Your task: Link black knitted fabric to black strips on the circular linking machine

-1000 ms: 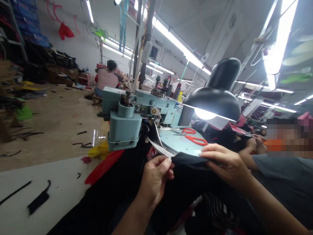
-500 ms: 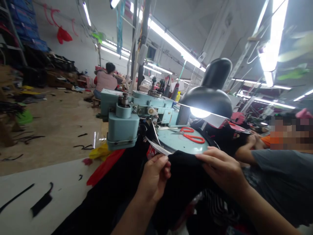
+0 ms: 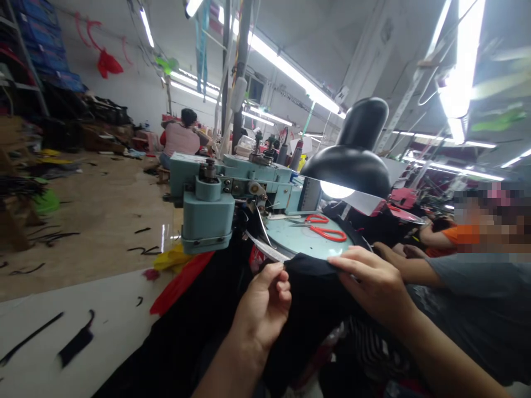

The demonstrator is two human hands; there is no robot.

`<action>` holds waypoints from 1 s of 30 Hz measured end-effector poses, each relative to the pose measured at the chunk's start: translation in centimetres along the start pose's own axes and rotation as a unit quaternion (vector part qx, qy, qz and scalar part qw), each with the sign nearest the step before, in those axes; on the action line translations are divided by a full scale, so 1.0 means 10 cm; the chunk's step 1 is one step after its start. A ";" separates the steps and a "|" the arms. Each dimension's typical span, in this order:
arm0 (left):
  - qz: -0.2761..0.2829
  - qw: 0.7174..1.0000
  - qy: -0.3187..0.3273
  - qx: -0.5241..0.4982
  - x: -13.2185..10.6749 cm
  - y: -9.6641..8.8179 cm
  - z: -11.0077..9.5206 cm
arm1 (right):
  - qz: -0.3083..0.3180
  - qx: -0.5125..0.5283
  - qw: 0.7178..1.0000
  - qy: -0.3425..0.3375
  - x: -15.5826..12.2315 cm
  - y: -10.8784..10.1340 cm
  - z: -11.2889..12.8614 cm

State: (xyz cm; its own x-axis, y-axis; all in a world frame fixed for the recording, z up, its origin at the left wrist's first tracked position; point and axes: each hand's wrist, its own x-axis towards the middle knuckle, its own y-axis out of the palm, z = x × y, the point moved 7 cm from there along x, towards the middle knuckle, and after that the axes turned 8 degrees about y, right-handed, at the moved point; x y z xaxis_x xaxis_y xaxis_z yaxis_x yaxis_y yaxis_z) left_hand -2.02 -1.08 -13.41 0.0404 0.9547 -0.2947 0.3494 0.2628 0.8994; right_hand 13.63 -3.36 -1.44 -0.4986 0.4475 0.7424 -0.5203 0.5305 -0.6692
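Note:
A length of black knit fabric (image 3: 313,290) hangs over the near rim of a pale green, round dial linking machine (image 3: 209,218). My left hand (image 3: 265,309) pinches the fabric's top edge between thumb and forefinger, right by the toothed metal rim (image 3: 267,249). Farther right, the fingers of my right hand (image 3: 375,284) grip the same edge, the thumb mostly hidden. On the dial plate lie scissors (image 3: 329,232) with orange-red handles, beyond both hands. The lower fabric falls into dark folds over my lap.
A black lamp (image 3: 348,171) shines low over the dial. Close on the right sits a co-worker in a grey shirt (image 3: 468,282). Red cloth (image 3: 182,282) and yellow cloth (image 3: 172,257) lie left of the machine, near a white surface (image 3: 112,326) with black scraps.
The fingers of my left hand have uncurled a little while its pinch stays at the rim. My right hand has shifted slightly left. The co-worker's arms have moved.

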 end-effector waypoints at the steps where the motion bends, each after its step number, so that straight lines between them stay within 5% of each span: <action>1: -0.003 1.000 0.005 -0.003 0.00 0.01 0.00 | 0.000 0.000 1.000 0.002 0.00 0.00 0.00; 8: -0.026 0.998 0.058 -0.006 -0.02 0.04 0.00 | 0.001 -0.010 1.000 0.024 0.01 0.00 -0.02; 20: 0.051 0.994 0.080 0.051 0.04 -0.03 -0.04 | -0.005 -0.014 1.000 0.027 0.02 -0.02 0.02; 30: 0.022 0.999 0.035 0.005 0.00 0.00 0.00 | -0.012 -0.015 0.999 0.025 0.02 -0.01 0.00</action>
State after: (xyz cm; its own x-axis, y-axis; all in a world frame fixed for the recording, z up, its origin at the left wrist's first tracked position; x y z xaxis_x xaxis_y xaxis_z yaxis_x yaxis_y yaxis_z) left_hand -2.07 -1.04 -13.45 -0.0092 0.9730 -0.2306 0.3573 0.2186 0.9080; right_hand 13.59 -3.34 -1.25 -0.4504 0.4696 0.7593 -0.5098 0.5629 -0.6506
